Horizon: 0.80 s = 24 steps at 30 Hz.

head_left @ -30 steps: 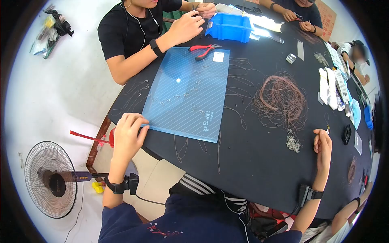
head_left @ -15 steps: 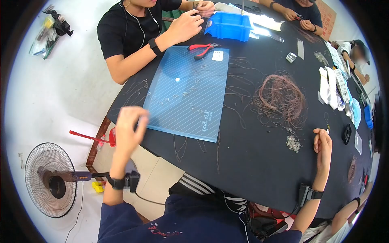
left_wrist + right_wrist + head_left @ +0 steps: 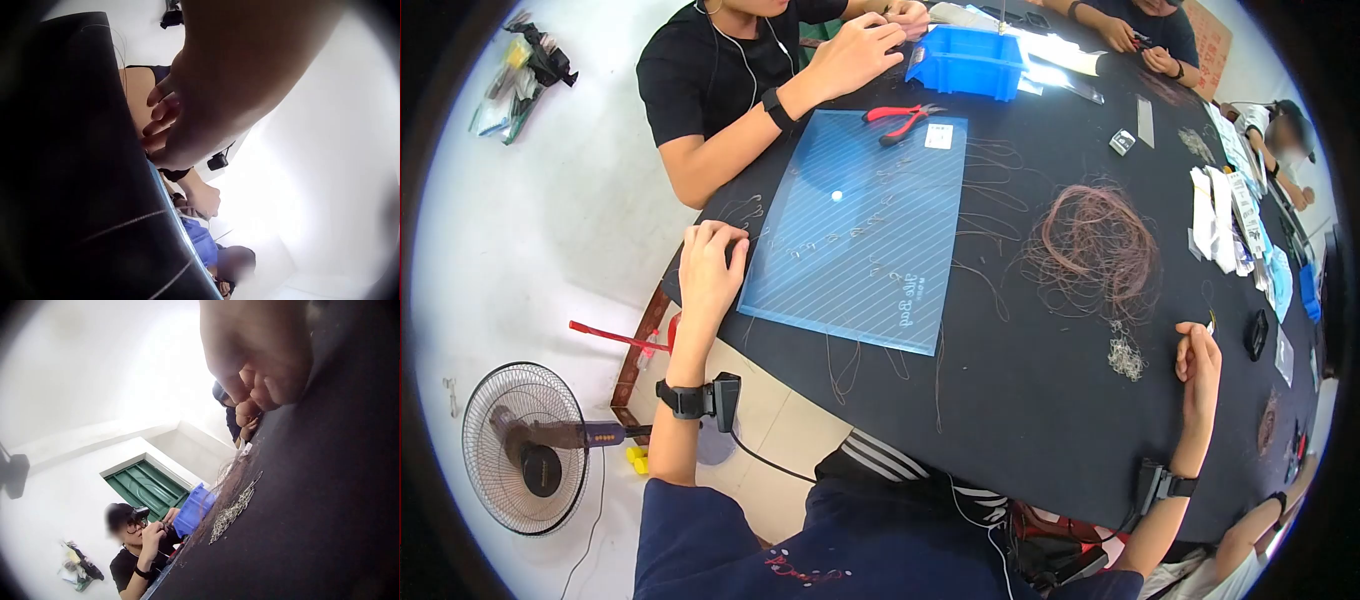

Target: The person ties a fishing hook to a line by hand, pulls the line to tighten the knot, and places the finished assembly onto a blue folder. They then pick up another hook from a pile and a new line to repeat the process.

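Note:
A blue striped file bag (image 3: 860, 290) lies on the black table, with small wire hooks and thin looped threads on and around it. My left hand (image 3: 712, 265) is at the table's left edge beside the bag, fingers bent, near some hooked threads; in the left wrist view the fingertips of this hand (image 3: 206, 119) come down by the edge, and whether they pinch a thread is unclear. On the right, my right hand (image 3: 1197, 365) rests on the table, loosely curled, holding nothing visible. A silver hook pile (image 3: 1126, 358) lies to its left, also seen in the right wrist view.
Red-handled pliers (image 3: 900, 122) lie on the bag's top. A tangled brown thread bundle (image 3: 1095, 245) sits mid-table. A blue bin (image 3: 968, 65) stands at the back near another person's hands. White packets (image 3: 1212, 215) are at right, and a fan (image 3: 525, 450) is at left.
My left hand has lifted off the bag's lower left corner and moved up and left to the hooked threads. The right hand has stayed in place.

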{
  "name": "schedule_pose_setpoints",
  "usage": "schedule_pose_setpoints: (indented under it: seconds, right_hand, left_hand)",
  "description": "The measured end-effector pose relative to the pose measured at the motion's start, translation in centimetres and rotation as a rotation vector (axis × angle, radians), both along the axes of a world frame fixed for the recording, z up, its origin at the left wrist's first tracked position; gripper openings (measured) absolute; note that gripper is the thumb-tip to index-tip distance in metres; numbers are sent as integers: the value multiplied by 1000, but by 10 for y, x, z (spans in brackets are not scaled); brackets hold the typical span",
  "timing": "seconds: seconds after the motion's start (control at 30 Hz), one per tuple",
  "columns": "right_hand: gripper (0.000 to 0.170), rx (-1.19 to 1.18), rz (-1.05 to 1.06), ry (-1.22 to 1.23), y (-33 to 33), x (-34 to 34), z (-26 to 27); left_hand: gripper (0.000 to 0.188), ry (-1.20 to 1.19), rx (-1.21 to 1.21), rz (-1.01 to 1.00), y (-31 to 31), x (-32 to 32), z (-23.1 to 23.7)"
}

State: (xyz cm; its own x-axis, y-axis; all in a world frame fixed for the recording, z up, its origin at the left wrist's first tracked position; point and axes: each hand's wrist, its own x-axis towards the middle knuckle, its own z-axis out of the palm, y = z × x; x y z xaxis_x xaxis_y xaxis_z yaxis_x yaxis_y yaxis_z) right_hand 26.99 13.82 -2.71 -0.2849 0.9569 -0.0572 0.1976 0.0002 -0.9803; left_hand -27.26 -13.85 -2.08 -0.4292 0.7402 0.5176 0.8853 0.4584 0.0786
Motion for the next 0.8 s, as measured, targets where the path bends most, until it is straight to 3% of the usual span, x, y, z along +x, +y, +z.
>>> schedule_pose_setpoints:
  seconds: [0.2,0.5,0.8]
  right_hand:
    - [28,-8,-6,-7,1,1,-1]
    - [29,-12,-7,-8,1,1,-2]
    - [29,-15,-8,-16,0,1,-1]
  left_hand:
    - [7,29,52,79,7,-11,-7]
    - [11,119,-2,-74,15,-22,-8]
    - [10,19,33,-140,29,-14,-2]
